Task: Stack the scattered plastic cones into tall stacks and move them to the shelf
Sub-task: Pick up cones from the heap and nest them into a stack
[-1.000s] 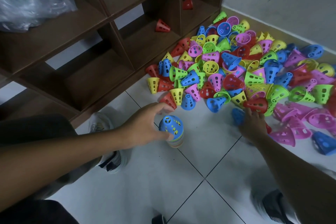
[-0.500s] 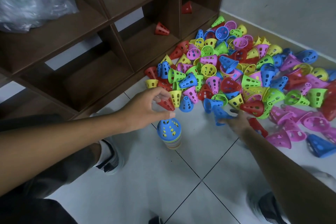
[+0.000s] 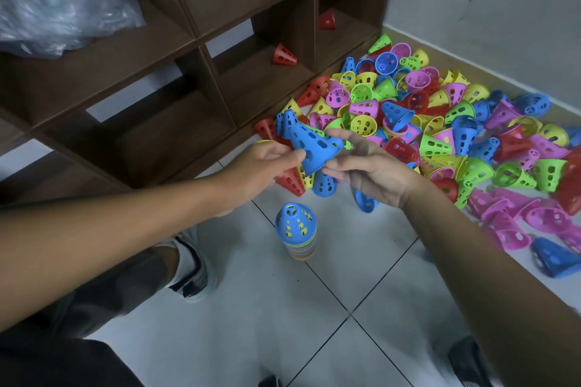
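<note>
Both hands have risen from the floor and met above the stack, with a blue cone now passed between them.

The blue cone [image 3: 309, 148] is held in the air, tilted, tip up and to the left; the right hand [image 3: 374, 171] pinches its wide rim between thumb and fingers, the other fingers loosely spread; the left hand [image 3: 257, 166] has its fingertips [image 3: 297, 154] against the cone's side, fingers lightly curled in a partial grip; directly below the two hands the stack [image 3: 297, 231] stands upright on the white tiled floor [image 3: 251, 324], blue on top; beyond and to the right of the right hand lies the scattered heap of cones [image 3: 440, 122]; beyond the left hand stands the shelf [image 3: 195, 38], two red cones in its compartments, one [image 3: 284, 55] nearer, one [image 3: 327, 19] farther.
</note>
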Available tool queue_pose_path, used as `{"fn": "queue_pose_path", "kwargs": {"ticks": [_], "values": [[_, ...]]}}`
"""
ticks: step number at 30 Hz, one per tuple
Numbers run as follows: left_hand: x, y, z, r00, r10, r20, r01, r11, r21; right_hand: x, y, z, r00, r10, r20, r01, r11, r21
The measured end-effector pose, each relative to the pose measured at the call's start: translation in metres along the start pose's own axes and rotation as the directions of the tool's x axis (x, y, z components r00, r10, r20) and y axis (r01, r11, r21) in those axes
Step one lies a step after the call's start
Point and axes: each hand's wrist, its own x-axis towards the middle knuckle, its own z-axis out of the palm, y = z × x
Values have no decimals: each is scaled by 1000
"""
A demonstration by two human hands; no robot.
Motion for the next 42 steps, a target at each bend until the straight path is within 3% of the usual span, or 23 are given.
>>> {"fn": "queue_pose_path", "kwargs": {"ticks": [6,13,15,18,21,26,30,42], "values": [[-7,8,-6,996,6,-93,-25,977,-210,1,-13,35,990,-26,140,35,998,-59],[-12,8,-12,984,15,-180,-58,971,-233,3,-22,36,966,69,249,-16,978,-210],[-14,7,-13,981,32,-190,-73,974,-213,4,-26,24,988,82,132,-43,961,-274],[-18,-1,-15,985,88,-147,-113,977,-178,10,-21,-7,979,67,-193,-152,873,-463],[-21,-11,-16,980,165,-113,-178,977,-116,16,-2,-50,896,6,-443,-311,720,-620],[-29,-27,-12,969,240,-58,-232,966,110,16,46,-113,758,-17,-652,-568,475,-672],[-38,-33,-4,965,258,43,-262,948,183,13,85,-134,765,23,-644,-612,338,-715],[-33,-65,9,950,292,109,-312,872,379,4,133,-136,764,-32,-645,-560,464,-686]]}}
